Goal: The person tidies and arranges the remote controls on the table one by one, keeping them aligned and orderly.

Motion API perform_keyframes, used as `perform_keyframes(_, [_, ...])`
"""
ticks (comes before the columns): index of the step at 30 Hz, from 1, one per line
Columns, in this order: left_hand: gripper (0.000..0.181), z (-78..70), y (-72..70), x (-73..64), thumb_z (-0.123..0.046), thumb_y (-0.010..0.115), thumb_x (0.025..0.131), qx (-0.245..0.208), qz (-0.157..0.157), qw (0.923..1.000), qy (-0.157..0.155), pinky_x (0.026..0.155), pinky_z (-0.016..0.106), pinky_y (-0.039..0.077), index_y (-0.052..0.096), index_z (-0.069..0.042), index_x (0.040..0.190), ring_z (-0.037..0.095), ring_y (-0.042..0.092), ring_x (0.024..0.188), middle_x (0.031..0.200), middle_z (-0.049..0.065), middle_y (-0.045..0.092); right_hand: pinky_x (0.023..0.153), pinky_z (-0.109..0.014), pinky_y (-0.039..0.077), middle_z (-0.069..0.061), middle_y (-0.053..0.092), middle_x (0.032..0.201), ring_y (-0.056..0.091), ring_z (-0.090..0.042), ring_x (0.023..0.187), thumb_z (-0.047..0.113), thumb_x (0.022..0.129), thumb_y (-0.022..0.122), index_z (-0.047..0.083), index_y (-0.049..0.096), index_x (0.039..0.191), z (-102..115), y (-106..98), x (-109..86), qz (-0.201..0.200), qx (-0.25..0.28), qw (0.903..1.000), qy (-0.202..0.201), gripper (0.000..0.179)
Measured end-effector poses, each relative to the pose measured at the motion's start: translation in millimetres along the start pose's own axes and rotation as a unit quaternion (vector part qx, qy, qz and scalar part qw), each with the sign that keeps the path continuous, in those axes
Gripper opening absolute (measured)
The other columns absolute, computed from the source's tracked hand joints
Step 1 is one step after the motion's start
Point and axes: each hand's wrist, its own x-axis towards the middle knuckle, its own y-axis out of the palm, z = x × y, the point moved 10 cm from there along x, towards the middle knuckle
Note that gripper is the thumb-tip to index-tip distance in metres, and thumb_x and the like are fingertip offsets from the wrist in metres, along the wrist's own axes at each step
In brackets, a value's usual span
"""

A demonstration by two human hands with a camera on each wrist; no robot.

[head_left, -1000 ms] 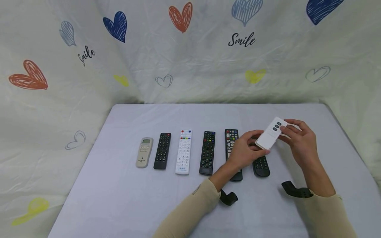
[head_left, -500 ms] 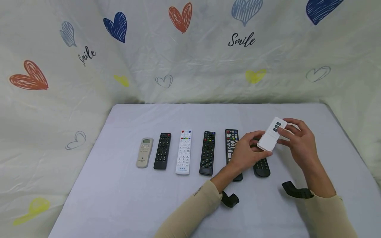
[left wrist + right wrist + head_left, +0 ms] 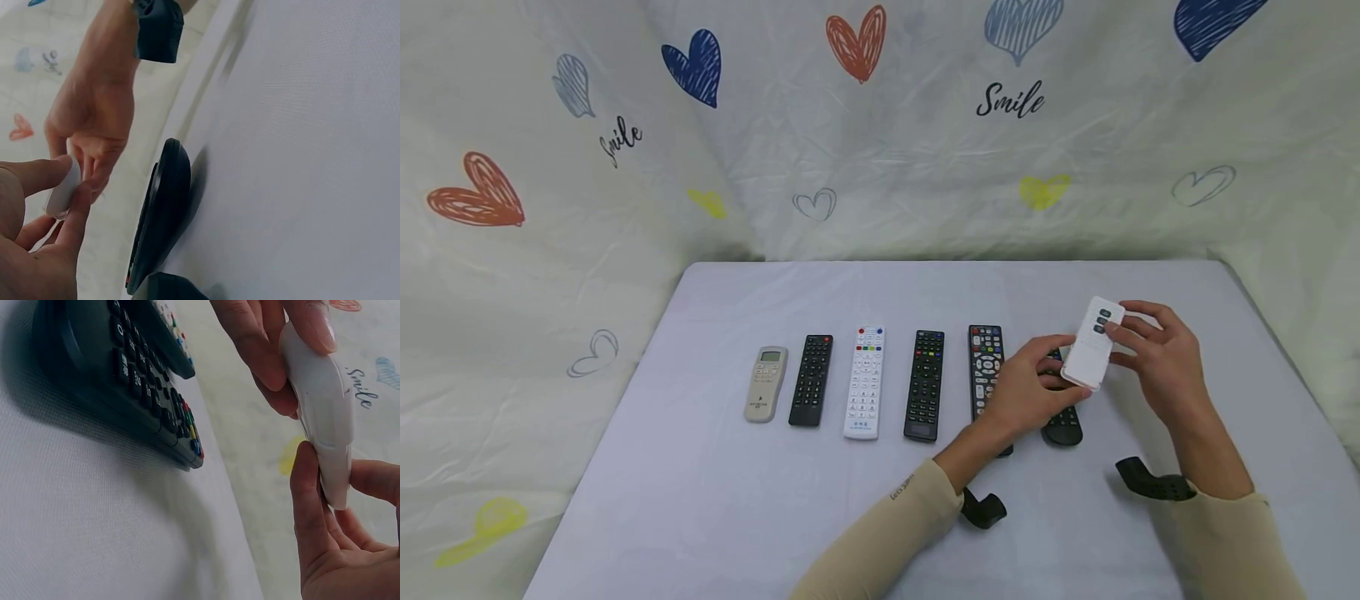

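Note:
A small white remote control (image 3: 1087, 357) with a few dark buttons is held up above the table, its long side tilted. My left hand (image 3: 1028, 385) pinches its lower end between thumb and fingers. My right hand (image 3: 1167, 362) grips the upper end, with a finger or thumb lying by the buttons. In the right wrist view the remote's smooth white edge (image 3: 328, 419) shows between both hands. Beneath it a black remote (image 3: 1063, 428) lies on the table, partly covered by my left hand. Another black remote (image 3: 985, 358) with coloured buttons is partly behind that hand's wrist.
To the left lie a beige remote (image 3: 765, 385), a black one (image 3: 810, 381), a white one (image 3: 863, 383) and a black one (image 3: 923, 386), side by side on the white table (image 3: 715, 517). A cloth (image 3: 925, 167) printed with hearts hangs behind.
The white remote has shifted slightly right and turned more upright. My left hand has moved right with it, and my right hand stays about its upper end.

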Motion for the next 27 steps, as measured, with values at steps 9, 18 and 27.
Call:
perform_keyframes(9, [0.071, -2.2, 8.2, -3.8, -0.005, 0.084, 0.086, 0.04, -0.004, 0.9991, 0.013, 0.076, 0.008, 0.055, 0.054, -0.015, 0.15, -0.005, 0.069, 0.094, 0.135, 0.009, 0.062, 0.066, -0.018, 0.058, 0.017, 0.074, 0.106, 0.067, 0.001, 0.091, 0.009, 0.098, 0.071, 0.019, 0.057, 0.13, -1, -2, 0.1, 0.014, -0.007, 0.9998, 0.009, 0.037])
perform_keyframes(18, [0.072, -11.9, 15.0, -8.0, -0.009, 0.085, 0.087, 0.115, -0.017, 0.9911, 0.065, 0.081, 0.004, 0.052, 0.051, -0.01, 0.15, -0.005, 0.064, 0.098, 0.14, 0.007, 0.058, 0.066, -0.017, 0.058, 0.019, 0.074, 0.106, 0.066, 0.001, 0.092, 0.013, 0.1, 0.07, 0.02, 0.057, 0.132, -5, -7, -0.3, 0.008, -0.022, 0.9996, 0.017, 0.035])
perform_keyframes(27, [0.065, -12.5, 19.0, -11.9, -0.011, 0.084, 0.088, 0.115, -0.035, 0.9907, 0.064, 0.078, 0.004, 0.052, 0.055, -0.01, 0.146, -0.007, 0.066, 0.097, 0.135, 0.006, 0.061, 0.066, -0.015, 0.056, 0.021, 0.073, 0.107, 0.065, 0.003, 0.093, 0.014, 0.099, 0.071, 0.021, 0.059, 0.132, -4, -9, -2.2, 0.008, -0.029, 0.9995, 0.013, 0.035])
